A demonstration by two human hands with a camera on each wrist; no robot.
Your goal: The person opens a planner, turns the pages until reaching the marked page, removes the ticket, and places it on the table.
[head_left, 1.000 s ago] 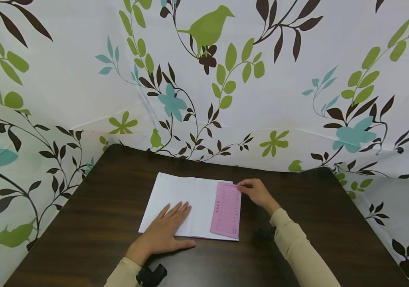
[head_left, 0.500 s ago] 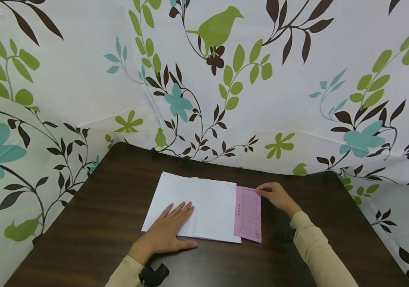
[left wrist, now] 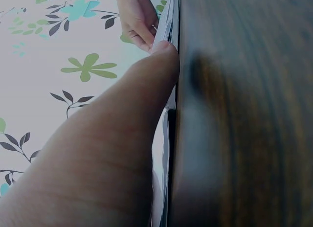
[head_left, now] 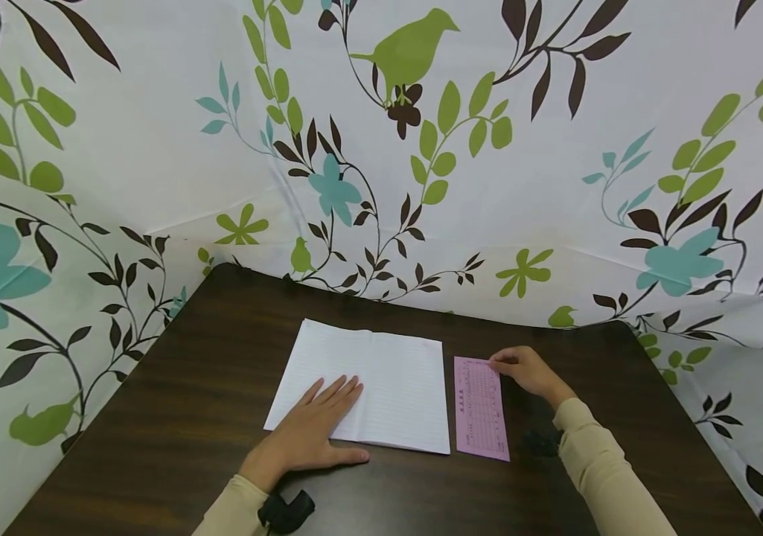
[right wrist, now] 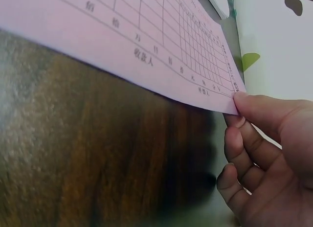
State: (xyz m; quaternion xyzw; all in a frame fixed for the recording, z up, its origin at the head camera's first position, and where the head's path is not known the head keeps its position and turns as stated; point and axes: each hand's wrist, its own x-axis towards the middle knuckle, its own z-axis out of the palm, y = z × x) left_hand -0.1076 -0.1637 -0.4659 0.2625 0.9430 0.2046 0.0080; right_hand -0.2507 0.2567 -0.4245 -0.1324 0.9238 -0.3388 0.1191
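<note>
An open notebook (head_left: 401, 387) with lined white pages lies on the table. My left hand (head_left: 310, 432) rests flat on its left page, fingers spread and thumb out past the lower edge. To the right of the notebook is a pink printed receipt slip (head_left: 481, 409), covered in ruled columns and small characters. My right hand (head_left: 522, 368) pinches the slip's upper right corner. In the right wrist view, the thumb and index finger grip the corner of the pink slip (right wrist: 161, 51), and the other fingers curl loosely below.
The dark wooden table (head_left: 173, 417) reaches back to a white cloth (head_left: 488, 208) printed with leaves, flowers and a bird. Black straps with small devices sit at both wrists, the left one (head_left: 286, 512) close to the table's near side.
My right hand has drawn the pink slip rightward off the notebook's right page onto the table beside it, with a gap between them now. The left hand has stayed on the left page.
</note>
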